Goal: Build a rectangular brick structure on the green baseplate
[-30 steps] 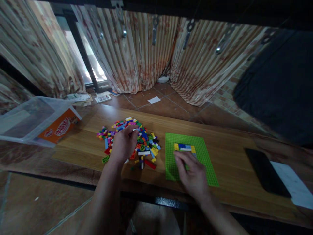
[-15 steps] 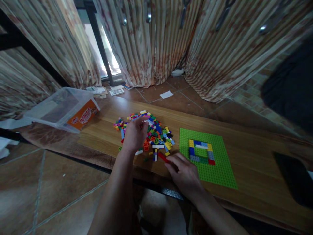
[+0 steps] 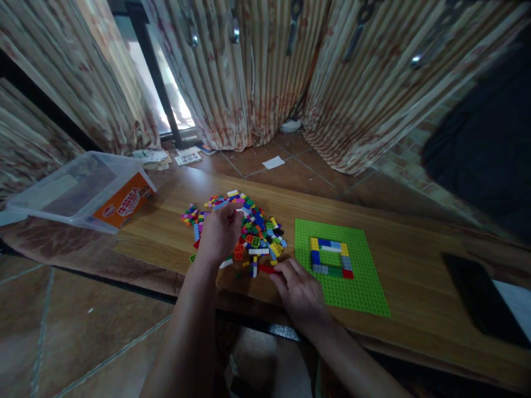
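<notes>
Two bare hands are at work in the head view, and the change is on the right: a second ago the right hand point(image 3: 301, 290) was over the green baseplate point(image 3: 369, 282); now it is just left of its near part, fingers at the red brick point(image 3: 266, 269). That leaves the ring of bricks point(image 3: 316, 257) on the baseplate fully uncovered, so attention seems to have shifted from built bricks to loose ones. Thumb and fingers are drawn close around the red brick's near end; whether they grip it or only touch it, I cannot tell.

The left hand point(image 3: 218, 235) stays over the pile of loose bricks point(image 3: 259, 221), left of the baseplate. Its fingers are curled, the gap narrow, with a white piece point(image 3: 241, 211) by the fingertips; whether it is held is unclear.

Counted: one baseplate, one ring, one long red brick and one pile, whose pieces are too many to number. Well left of the baseplate is one clear plastic box point(image 3: 89, 213); to its right, one dark flat object point(image 3: 477, 298) and one white sheet point(image 3: 512, 304).
</notes>
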The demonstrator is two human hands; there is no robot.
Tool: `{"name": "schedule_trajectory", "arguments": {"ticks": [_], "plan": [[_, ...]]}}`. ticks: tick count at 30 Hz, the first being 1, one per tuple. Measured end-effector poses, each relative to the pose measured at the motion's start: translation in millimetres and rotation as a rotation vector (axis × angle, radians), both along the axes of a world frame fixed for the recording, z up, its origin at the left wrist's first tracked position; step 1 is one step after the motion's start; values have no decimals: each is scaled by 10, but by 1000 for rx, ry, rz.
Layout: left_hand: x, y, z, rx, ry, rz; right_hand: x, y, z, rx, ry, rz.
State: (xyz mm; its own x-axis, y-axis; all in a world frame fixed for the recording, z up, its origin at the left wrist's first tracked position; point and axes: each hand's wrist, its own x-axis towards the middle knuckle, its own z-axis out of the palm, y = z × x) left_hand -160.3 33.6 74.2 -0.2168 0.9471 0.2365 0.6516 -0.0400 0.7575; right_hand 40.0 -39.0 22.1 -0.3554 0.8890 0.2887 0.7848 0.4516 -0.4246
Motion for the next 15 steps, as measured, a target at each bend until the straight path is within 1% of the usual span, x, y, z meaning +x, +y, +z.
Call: {"name": "schedule_trajectory", "arguments": {"ticks": [7,11,15], "plan": [[-17,-6,8,-51,-44,-20,25,-12,-29,40,-29,35],[-86,-30,24,-76,-71,-42,-7,13,-36,55,-33,21],[-192,-44,1,-46,-63,1,-23,33,-37,62,-42,4]]}}
